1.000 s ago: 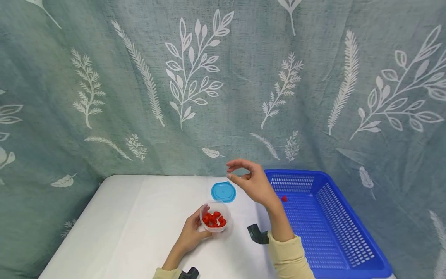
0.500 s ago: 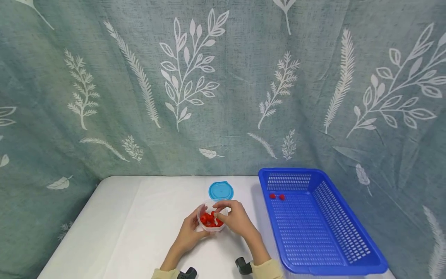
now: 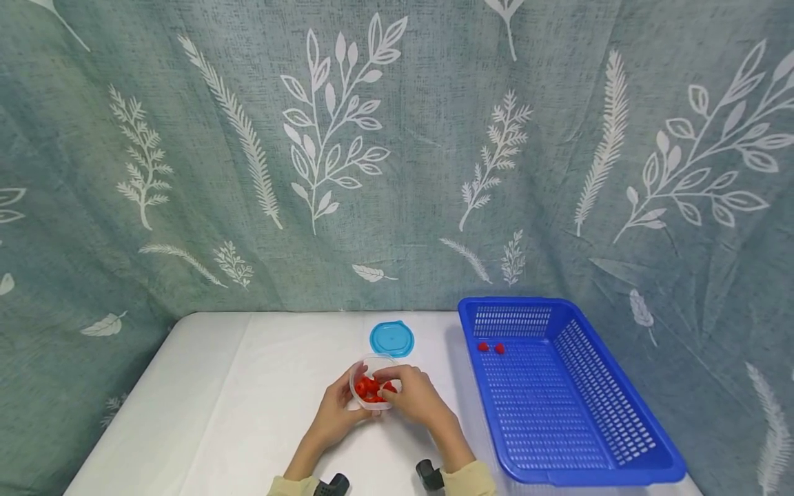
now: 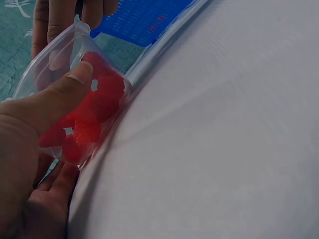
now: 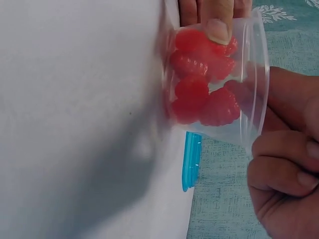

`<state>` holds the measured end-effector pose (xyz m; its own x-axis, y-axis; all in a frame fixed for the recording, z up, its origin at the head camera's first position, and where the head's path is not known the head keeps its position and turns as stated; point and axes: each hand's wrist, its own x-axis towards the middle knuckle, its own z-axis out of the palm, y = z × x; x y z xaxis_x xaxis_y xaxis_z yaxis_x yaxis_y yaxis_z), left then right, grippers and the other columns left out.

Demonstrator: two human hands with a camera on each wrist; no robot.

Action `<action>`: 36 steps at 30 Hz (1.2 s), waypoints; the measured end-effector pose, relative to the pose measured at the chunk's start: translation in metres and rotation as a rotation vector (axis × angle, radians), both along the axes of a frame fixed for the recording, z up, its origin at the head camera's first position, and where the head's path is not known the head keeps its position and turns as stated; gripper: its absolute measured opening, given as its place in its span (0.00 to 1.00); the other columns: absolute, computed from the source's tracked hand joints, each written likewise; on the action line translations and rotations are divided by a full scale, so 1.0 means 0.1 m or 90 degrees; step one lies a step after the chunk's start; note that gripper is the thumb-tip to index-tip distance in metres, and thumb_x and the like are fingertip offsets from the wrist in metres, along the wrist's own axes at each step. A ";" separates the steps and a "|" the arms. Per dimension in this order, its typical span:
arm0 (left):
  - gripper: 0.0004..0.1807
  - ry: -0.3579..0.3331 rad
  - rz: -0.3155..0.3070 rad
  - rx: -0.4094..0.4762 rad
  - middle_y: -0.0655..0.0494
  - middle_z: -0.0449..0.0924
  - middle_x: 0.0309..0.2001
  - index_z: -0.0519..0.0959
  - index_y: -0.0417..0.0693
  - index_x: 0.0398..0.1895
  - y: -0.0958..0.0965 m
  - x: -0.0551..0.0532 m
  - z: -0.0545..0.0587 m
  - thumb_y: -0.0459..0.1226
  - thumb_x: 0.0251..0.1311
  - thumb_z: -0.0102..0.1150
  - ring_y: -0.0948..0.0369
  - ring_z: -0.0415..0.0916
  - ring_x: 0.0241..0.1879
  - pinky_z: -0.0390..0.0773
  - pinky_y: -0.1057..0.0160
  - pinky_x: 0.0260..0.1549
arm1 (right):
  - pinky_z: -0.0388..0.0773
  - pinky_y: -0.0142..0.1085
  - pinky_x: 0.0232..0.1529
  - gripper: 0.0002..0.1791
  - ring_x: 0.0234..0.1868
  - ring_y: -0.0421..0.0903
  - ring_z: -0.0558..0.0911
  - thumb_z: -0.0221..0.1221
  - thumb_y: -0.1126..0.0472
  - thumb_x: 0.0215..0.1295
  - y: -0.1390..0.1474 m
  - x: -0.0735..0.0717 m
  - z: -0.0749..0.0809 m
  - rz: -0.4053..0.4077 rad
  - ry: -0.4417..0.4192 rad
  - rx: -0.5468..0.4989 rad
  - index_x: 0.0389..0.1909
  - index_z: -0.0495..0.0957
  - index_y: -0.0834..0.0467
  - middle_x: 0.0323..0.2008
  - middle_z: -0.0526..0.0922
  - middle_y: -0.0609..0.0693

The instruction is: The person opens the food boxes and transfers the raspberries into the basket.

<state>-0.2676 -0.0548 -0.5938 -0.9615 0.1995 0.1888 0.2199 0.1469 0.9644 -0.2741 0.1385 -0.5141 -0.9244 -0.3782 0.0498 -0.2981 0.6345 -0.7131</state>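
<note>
A clear plastic tub [image 3: 375, 405] with several red raspberries [image 5: 219, 107] inside stands tilted on the white table. My left hand [image 3: 338, 412] grips the tub from its left side, its thumb pressed along the wall in the left wrist view. From the right, my right hand [image 3: 417, 394] reaches over the rim, thumb and forefinger down in the tub at the berries. Its other fingers curl outside the tub in the right wrist view. Whether the fingertips pinch a berry is hidden. Two raspberries [image 3: 500, 348] lie in the blue basket [image 3: 558, 478], near its back left corner.
A blue lid [image 3: 392, 339] lies flat on the white table [image 3: 248, 413] just behind the tub. The large blue plastic basket takes up the table's right side. A green leaf-print cloth [image 3: 397, 151] hangs along the back.
My right hand has moved from over the basket's left edge down into the tub. A second raspberry now shows in the basket. The left hand keeps its hold on the tub.
</note>
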 end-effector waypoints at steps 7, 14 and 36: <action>0.51 0.010 -0.014 0.009 0.48 0.69 0.73 0.63 0.46 0.77 -0.01 -0.01 -0.02 0.32 0.48 0.79 0.51 0.60 0.76 0.58 0.50 0.74 | 0.81 0.52 0.60 0.20 0.57 0.53 0.83 0.61 0.66 0.68 -0.05 -0.05 -0.12 0.056 -0.025 -0.030 0.61 0.81 0.60 0.56 0.85 0.55; 0.52 0.037 -0.019 0.021 0.42 0.69 0.72 0.62 0.40 0.77 -0.01 -0.02 -0.01 0.31 0.47 0.79 0.46 0.61 0.75 0.57 0.47 0.74 | 0.83 0.44 0.51 0.10 0.50 0.50 0.80 0.65 0.70 0.62 -0.06 -0.12 -0.13 0.056 -0.038 -0.092 0.43 0.88 0.62 0.45 0.88 0.54; 0.53 0.014 -0.008 0.063 0.40 0.69 0.72 0.61 0.39 0.77 0.01 0.01 -0.01 0.28 0.46 0.79 0.46 0.61 0.75 0.57 0.50 0.74 | 0.82 0.42 0.49 0.04 0.44 0.45 0.80 0.67 0.71 0.61 -0.07 -0.12 -0.02 0.055 -0.015 0.006 0.36 0.87 0.62 0.39 0.88 0.51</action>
<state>-0.2662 -0.0536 -0.5951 -0.9544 0.1909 0.2295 0.2427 0.0490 0.9689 -0.2862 0.1314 -0.5156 -0.8889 -0.4574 0.0246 -0.3357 0.6140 -0.7144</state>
